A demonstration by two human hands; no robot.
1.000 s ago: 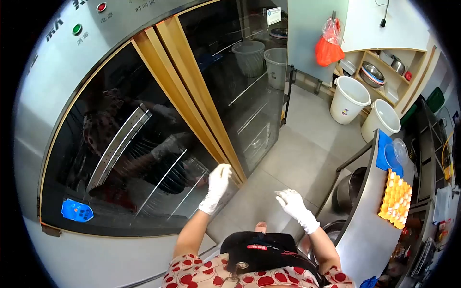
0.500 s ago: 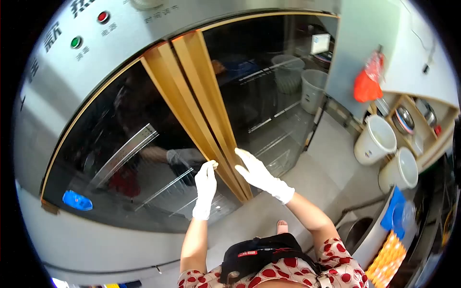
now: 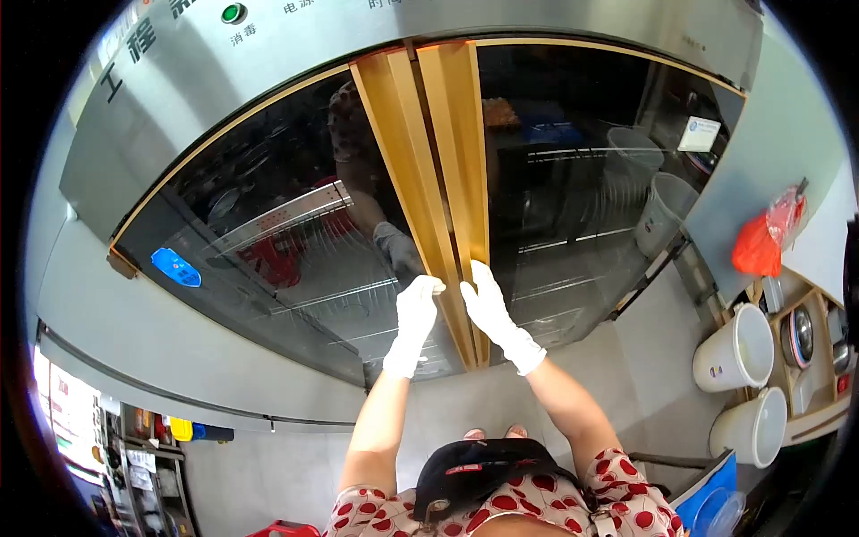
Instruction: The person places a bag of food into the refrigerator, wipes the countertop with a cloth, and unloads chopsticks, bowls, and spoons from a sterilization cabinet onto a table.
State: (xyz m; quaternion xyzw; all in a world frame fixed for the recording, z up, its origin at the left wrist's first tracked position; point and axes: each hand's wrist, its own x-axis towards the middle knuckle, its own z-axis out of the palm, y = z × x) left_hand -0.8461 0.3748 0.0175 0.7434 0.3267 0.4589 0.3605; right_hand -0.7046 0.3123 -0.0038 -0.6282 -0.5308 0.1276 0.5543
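Note:
Two tall gold door handles, the left handle [image 3: 394,116] and the right handle [image 3: 452,116], run down the middle of a dark glass-fronted cabinet [image 3: 573,206]. My left hand [image 3: 416,318], in a white glove, has its fingers curled together at the lower part of the left handle. Also white-gloved, my right hand [image 3: 492,313] lies against the lower right handle, thumb apart from the fingers. Wire racks and dish-like shapes show faintly behind the glass, mixed with reflections.
A steel panel with a green button [image 3: 233,13] tops the cabinet. White buckets [image 3: 735,349] stand at the right, below a red plastic bag [image 3: 761,242] on the wall. A blue tray [image 3: 707,492] is at lower right, shelving [image 3: 148,456] at lower left.
The view has swung, bringing the cabinet's left side and the shelving into sight. My right hand has moved closer to my left hand and onto the right handle.

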